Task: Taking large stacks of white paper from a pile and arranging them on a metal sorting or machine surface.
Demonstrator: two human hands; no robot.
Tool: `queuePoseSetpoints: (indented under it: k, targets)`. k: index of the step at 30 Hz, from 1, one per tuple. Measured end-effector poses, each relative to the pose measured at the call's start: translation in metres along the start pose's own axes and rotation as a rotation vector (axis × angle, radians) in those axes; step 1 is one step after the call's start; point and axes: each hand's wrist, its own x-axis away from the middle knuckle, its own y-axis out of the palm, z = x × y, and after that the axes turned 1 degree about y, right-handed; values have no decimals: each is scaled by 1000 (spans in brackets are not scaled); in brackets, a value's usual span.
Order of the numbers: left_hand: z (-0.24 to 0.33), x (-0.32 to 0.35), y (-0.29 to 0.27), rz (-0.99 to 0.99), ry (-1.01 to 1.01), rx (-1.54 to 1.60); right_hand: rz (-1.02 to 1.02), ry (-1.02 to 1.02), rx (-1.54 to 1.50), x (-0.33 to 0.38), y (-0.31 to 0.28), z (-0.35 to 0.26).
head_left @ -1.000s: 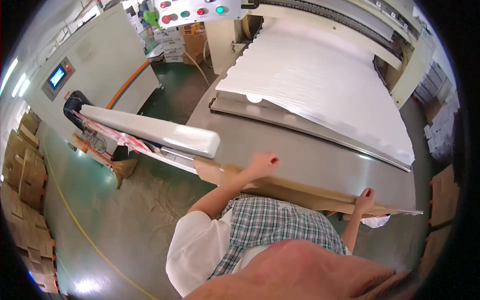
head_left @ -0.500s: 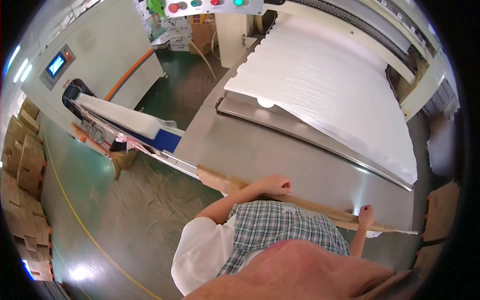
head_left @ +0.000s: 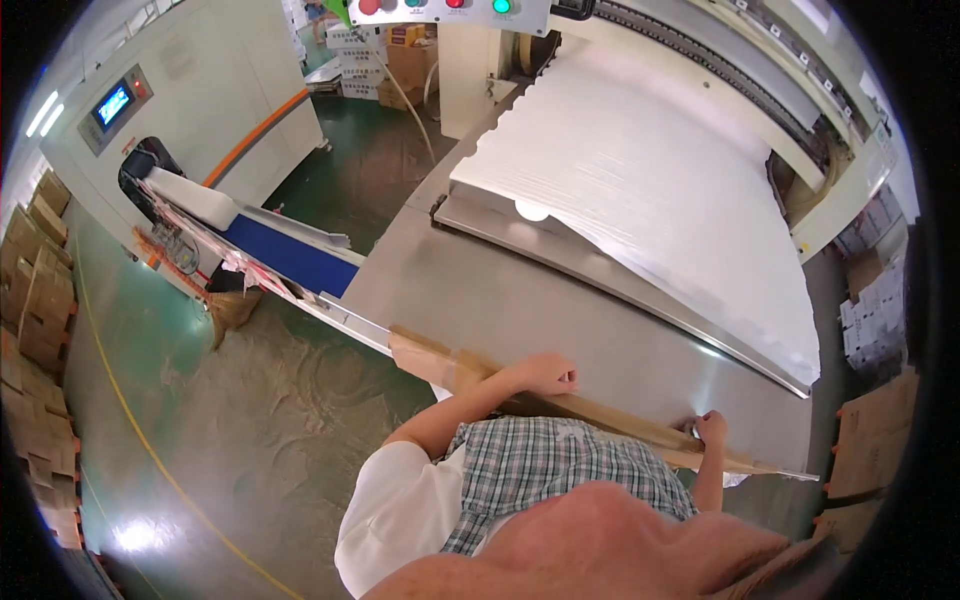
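Note:
My left hand point(head_left: 549, 374) is curled into a loose fist over the near edge of a steel table point(head_left: 480, 290), with nothing seen in it. It lies by the brown cardboard-and-tape strip point(head_left: 630, 422) along that edge. Farther right, my right hand point(head_left: 711, 428) is also closed near the strip; its fingertips are partly hidden, and a small dark reflection shows on the steel beside them. Beyond both hands, untouched, a wide stack of thin white sheets point(head_left: 650, 190) with a scalloped left edge lies behind a metal bar point(head_left: 620, 290).
To the left, a blue conveyor belt point(head_left: 290, 257) carries a white block point(head_left: 195, 196) at the mouth of a pale machine point(head_left: 210, 90). A button panel point(head_left: 450, 12) hangs at the top. Cardboard boxes point(head_left: 45, 320) line the far left, and more boxes point(head_left: 870, 430) stand right.
The white block has travelled up the belt, away from the table and into the machine's opening, baring more blue belt. My hands have barely moved; the view has shifted slightly.

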Motion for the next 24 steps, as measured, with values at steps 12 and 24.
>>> queuePoseSetpoints:
  k: [12,24]
  targets:
    - [-28,-9,-48,-90,-129,-38,-21,-14,9,-2,-18,-22]
    - [-238,-31,-299,1490,-497,-33,-362,391,-1011,-114,-8,-57]
